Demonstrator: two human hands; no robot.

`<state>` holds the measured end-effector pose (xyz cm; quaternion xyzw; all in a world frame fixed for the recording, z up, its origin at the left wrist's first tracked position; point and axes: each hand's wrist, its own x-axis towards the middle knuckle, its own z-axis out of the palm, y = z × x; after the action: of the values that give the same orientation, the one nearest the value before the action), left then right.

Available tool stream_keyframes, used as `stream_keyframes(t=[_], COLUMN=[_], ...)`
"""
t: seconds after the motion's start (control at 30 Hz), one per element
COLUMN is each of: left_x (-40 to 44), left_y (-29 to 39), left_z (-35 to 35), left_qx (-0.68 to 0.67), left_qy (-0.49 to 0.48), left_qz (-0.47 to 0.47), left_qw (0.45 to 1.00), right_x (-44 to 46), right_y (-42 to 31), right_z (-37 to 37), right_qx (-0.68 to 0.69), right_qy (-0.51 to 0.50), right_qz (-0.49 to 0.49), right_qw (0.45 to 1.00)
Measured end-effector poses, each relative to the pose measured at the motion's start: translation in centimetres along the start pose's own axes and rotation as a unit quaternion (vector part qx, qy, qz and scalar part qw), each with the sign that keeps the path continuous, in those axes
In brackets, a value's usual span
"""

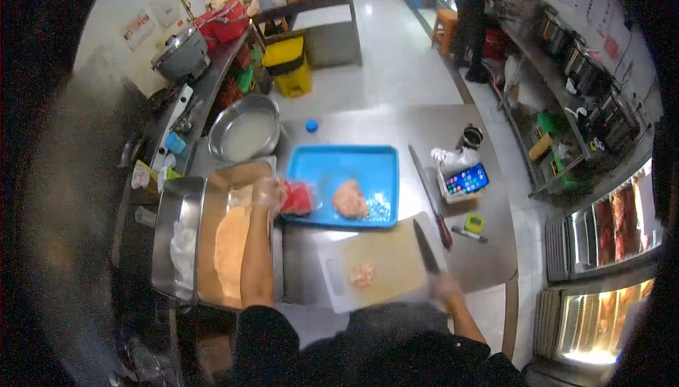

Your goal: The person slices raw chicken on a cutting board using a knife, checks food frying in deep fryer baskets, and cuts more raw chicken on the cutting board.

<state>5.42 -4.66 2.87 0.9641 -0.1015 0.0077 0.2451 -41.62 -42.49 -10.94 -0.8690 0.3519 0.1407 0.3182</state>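
My right hand (444, 288), blurred, is closed round the handle of a kitchen knife (426, 247). The dark blade points away from me over the right edge of the cutting board (341, 295). Small pieces of raw meat (362, 274) lie on the board. My left hand (267, 193), in what looks like a clear plastic glove, reaches over the right rim of a metal pan of orange-tan powder (232, 245). Its fingers are smeared. Beside it is a red item in clear plastic (298, 197), at the blue tray's (300, 157) left edge. A larger raw meat piece (350, 200) sits in that tray.
A metal bowl of cloudy liquid (247, 129) stands behind the pan. On the right lie a long thin tool with a wooden handle (429, 192), a phone (467, 178) on a container, a yellow timer (474, 224) and a marker (469, 234). A person (470, 19) stands farther back.
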Motion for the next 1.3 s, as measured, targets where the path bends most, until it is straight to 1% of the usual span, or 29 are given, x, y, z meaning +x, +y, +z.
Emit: stream_keyframes(t=[0.03, 0.1, 0.2, 0.27, 0.3, 0.4, 0.43, 0.47, 0.5, 0.53, 0.57, 0.6, 0.63, 0.67, 0.7, 0.73, 0.77, 0.8, 0.83, 0.87, 0.9, 0.93, 0.97, 1.0, 1.03, 1.07, 1.13, 1.23, 1.3], left_x=[0.0, 1.8, -0.9, -2.5, -5.2, -5.1, -6.0, -6.2, -6.5, -7.0, -8.6, -10.9, -13.9, -16.9, -19.8, -23.6, -25.3, -26.4, -28.3, -30.6, -32.7, -33.8, -33.8, -33.8, -33.8, -33.4, -32.3, -31.1, -30.7], left_y=[-1.0, -2.7, 0.3, 1.4, 5.1, 4.6, 6.6, 5.6, 3.0, 0.9, -0.4, -1.8, 0.2, 2.4, 2.7, 4.8, 4.6, 7.4, 7.2, 5.1, 2.8, 1.4, 4.0, 5.1, 3.6, 3.5, 7.1, 11.5, 10.4], left_z=[0.3, 1.0, -1.6, -2.3, -4.8, -4.5, -6.1, -5.3, -2.6, 0.3, 3.9, 8.0, 8.9, 9.8, 12.3, 13.2, 16.3, 15.7, 18.0, 21.1, 24.5, 26.0, 20.9, 18.0, 18.7, 19.1, 14.9, 12.3, 17.3], left_qx=[0.084, 0.119, 0.109, 0.118, 0.129, 0.061, 0.165, 0.217, 0.256, 0.288, 0.353, 0.464, 0.404, 0.316, 0.043, -0.058, 0.049, 0.111, 0.097, 0.052, 0.012, -0.002, -0.075, -0.037, -0.072, -0.007, -0.074, 0.029, 0.098], left_qy=[-0.01, -0.09, -0.096, -0.106, -0.032, -0.004, -0.016, 0.055, 0.193, 0.347, 0.389, 0.369, 0.202, 0.038, -0.056, 0.061, -0.148, -0.079, -0.083, -0.063, -0.023, -0.003, -0.112, -0.106, -0.083, 0.01, 0.083, -0.006, -0.066], left_qz=[0.087, 0.068, 0.094, 0.054, 0.063, 0.026, 0.031, 0.063, 0.115, 0.163, 0.171, 0.192, 0.192, 0.149, 0.084, 0.1, 0.039, -0.004, -0.019, -0.001, 0.029, 0.036, -0.12, -0.105, -0.07, 0.001, 0.055, 0.145, 0.145], left_qw=[0.993, 0.986, 0.985, 0.986, 0.989, 0.998, 0.986, 0.972, 0.94, 0.877, 0.834, 0.782, 0.871, 0.936, 0.994, 0.991, 0.987, 0.991, 0.992, 0.997, 0.999, 0.999, 0.984, 0.988, 0.991, 1.0, 0.992, 0.989, 0.982], right_x=[0.2, -1.0, -0.5, 1.2, 2.5, 5.1, 4.9, 4.0, 2.1, 1.1, 1.9, 2.8, 4.0, 4.0, 3.7, 3.2, 2.0, 0.3, -1.2, -1.2, -1.7, -0.3, 1.0, 4.3, 2.0, 0.6, -0.2, 0.8, 1.4], right_y=[-0.3, -2.1, -1.7, 0.8, 2.6, 6.3, 6.3, 5.4, 2.6, 1.2, 2.5, 4.0, 5.3, 5.4, 5.6, 5.3, 3.0, 0.1, -0.7, -2.3, -2.9, -0.2, 2.3, 6.9, 3.2, 1.1, -1.3, -0.7, 1.0], right_z=[-0.5, -2.8, -2.0, 0.5, 2.0, 4.3, 4.4, 3.5, 1.0, -0.4, 0.7, 2.1, 3.0, 3.0, 2.9, 2.5, 0.8, -1.4, -2.6, -3.2, -4.5, -2.6, -0.8, 2.6, 0.1, -1.5, -3.0, -2.6, -0.4], right_qx=[0.03, 0.084, 0.061, -0.019, -0.057, -0.064, 0.007, -0.001, -0.009, -0.017, -0.015, -0.014, -0.013, -0.012, -0.009, -0.006, -0.036, -0.069, -0.103, 0.005, -0.023, 0.0, 0.02, -0.001, 0.027, 0.028, -0.024, -0.103, -0.023], right_qy=[-0.034, -0.105, -0.077, -0.068, -0.06, -0.101, -0.072, -0.077, -0.084, -0.092, -0.099, -0.103, -0.105, -0.103, -0.1, -0.095, -0.082, -0.072, -0.068, -0.102, -0.13, -0.081, -0.033, -0.018, -0.011, -0.038, -0.06, -0.126, -0.115], right_qz=[0.015, 0.041, 0.064, 0.026, 0.01, -0.057, -0.032, -0.032, -0.032, -0.032, -0.036, -0.042, -0.051, -0.046, -0.041, -0.035, -0.045, -0.049, -0.048, 0.017, -0.014, -0.053, -0.093, -0.12, -0.148, -0.14, -0.114, -0.104, -0.111], right_qw=[0.999, 0.99, 0.993, 0.997, 0.997, 0.991, 0.997, 0.996, 0.996, 0.995, 0.994, 0.994, 0.993, 0.994, 0.994, 0.995, 0.995, 0.994, 0.991, 0.995, 0.991, 0.995, 0.995, 0.993, 0.989, 0.989, 0.991, 0.981, 0.987])
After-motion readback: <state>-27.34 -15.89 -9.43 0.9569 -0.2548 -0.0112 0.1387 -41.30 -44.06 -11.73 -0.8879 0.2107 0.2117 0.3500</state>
